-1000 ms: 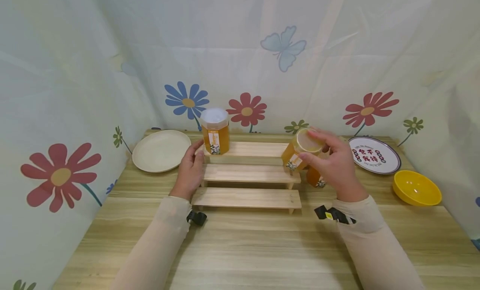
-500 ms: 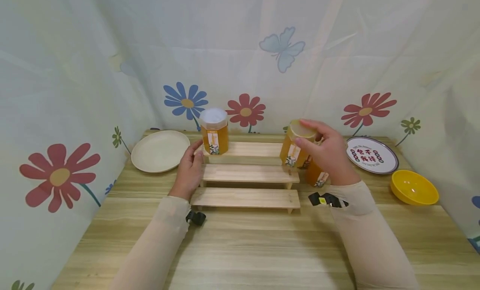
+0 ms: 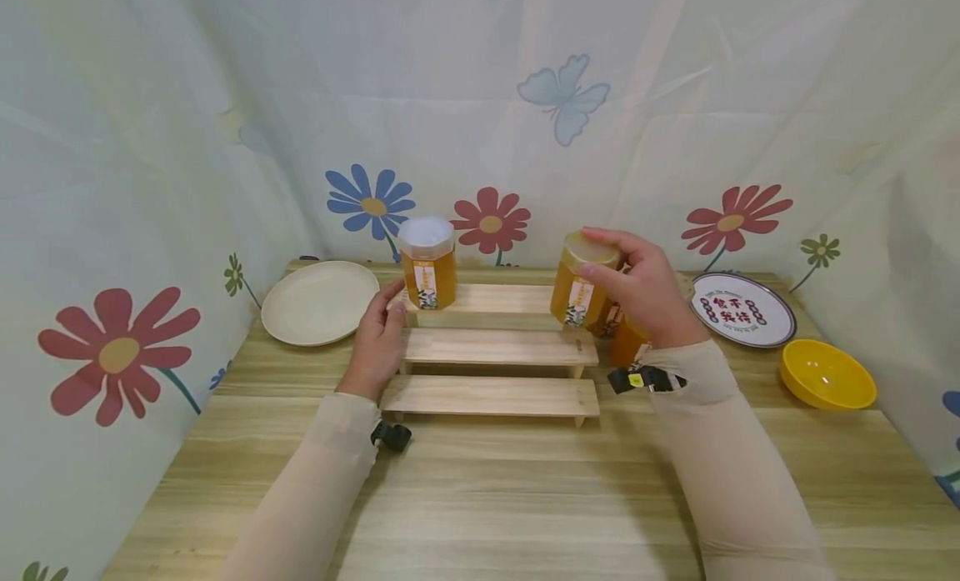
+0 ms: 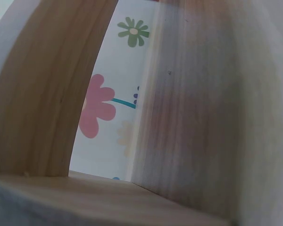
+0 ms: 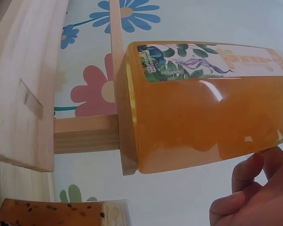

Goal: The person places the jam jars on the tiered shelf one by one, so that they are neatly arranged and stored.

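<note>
Right, the wooden table (image 3: pixel 480 498) carries my three-step wooden riser (image 3: pixel 491 348), and my left hand (image 3: pixel 378 343) rests relaxed against its left end. Up in my right hand (image 3: pixel 648 293), fingers curled round the lid end, hangs a honey jar (image 3: pixel 576 285), tilted just above the top step's right end. Risk, I'd say: it lands half off the edge and topples onto the jars (image 3: pixel 626 343) beside the riser.

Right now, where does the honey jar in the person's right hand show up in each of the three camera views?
Head: the held honey jar sits right of centre, gripped at its lid by the right hand, at the right end of the stepped wooden shelf.
Left wrist: not in it; only blurred wood.
Right wrist: it fills the centre, lying sideways.
Shared landmark: the stepped wooden shelf.
</note>
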A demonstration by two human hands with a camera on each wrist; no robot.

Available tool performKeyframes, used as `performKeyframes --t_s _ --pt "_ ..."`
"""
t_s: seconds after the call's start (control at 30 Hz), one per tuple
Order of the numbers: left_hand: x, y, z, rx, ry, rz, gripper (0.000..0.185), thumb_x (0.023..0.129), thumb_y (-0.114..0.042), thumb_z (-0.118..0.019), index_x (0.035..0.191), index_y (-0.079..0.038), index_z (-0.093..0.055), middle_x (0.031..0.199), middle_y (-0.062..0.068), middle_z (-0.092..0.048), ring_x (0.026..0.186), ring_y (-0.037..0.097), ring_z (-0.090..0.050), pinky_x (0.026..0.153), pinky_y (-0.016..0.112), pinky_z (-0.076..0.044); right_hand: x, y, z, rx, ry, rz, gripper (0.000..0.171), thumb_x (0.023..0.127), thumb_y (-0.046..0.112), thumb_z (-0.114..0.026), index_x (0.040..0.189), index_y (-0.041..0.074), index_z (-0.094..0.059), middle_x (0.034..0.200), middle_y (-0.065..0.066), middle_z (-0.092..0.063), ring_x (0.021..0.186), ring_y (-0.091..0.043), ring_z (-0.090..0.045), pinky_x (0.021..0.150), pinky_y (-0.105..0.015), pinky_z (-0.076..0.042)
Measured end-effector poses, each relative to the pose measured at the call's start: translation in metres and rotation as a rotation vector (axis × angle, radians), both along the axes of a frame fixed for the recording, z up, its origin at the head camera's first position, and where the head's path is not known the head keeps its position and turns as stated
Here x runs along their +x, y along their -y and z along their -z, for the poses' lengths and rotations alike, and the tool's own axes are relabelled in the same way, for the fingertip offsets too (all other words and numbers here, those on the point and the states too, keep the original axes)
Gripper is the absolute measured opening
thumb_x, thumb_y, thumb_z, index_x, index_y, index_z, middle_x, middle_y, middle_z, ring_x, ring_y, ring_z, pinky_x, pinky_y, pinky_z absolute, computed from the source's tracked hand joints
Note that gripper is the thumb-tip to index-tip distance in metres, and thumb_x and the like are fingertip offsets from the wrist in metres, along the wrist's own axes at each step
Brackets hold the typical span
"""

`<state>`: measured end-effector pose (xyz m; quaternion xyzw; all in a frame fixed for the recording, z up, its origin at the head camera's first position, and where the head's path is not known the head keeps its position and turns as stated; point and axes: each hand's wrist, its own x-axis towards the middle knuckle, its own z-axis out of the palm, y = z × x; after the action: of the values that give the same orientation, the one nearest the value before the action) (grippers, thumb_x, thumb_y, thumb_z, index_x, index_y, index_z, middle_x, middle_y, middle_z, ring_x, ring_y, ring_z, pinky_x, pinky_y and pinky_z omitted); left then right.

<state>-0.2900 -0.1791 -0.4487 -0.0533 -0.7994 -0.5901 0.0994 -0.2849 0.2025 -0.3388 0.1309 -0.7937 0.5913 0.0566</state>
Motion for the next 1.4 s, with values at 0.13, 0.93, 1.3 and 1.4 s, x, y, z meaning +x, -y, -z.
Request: performKeyframes --t_s 0.13,0.93,1.3,1.4 --pt "0.0 0.001 0.0 0.003 0.002 0.005 0.05 0.116 -0.034 -0.038 0.163 -0.02 -0.039 0.166 0.009 -0.04 0.134 0.029 -0.048 0.115 0.051 -0.038 -0.004 0.001 -0.001 -0.024 0.013 -0.038 0.05 0.1 0.028 -0.076 0.148 0.023 -0.063 0.142 -0.009 -0.056 0.114 -0.028 -0.055 0.087 -0.03 -0.057" --pt "0.001 0.002 0.0 -0.015 0.004 -0.004 0.051 0.116 -0.035 -0.038 0.163 -0.017 -0.039 0.164 0.011 -0.042 0.131 0.029 -0.05 0.113 0.051 -0.039 -0.03 0.011 0.001 -0.103 -0.059 -0.201 0.048 0.102 0.006 -0.066 0.15 0.004 -0.057 0.142 -0.005 -0.058 0.108 -0.021 -0.056 0.085 -0.02 -0.054" --pt "0.001 0.001 -0.001 -0.013 0.001 -0.003 0.049 0.116 -0.035 -0.038 0.163 -0.021 -0.04 0.162 0.011 -0.044 0.129 0.029 -0.051 0.113 0.051 -0.04 -0.039 0.014 0.005 -0.149 -0.102 -0.233 0.048 0.1 0.002 -0.066 0.147 0.002 -0.059 0.162 -0.014 -0.046 0.113 -0.019 -0.058 0.09 -0.021 -0.055" --pt "0.0 0.001 -0.001 -0.011 0.001 -0.005 0.049 0.116 -0.035 -0.038 0.163 -0.021 -0.041 0.159 0.012 -0.047 0.121 0.029 -0.053 0.108 0.049 -0.042 -0.041 0.015 0.005 -0.147 -0.102 -0.233 0.048 0.1 0.003 -0.067 0.147 0.002 -0.059 0.162 -0.012 -0.047 0.112 -0.019 -0.057 0.089 -0.02 -0.054"
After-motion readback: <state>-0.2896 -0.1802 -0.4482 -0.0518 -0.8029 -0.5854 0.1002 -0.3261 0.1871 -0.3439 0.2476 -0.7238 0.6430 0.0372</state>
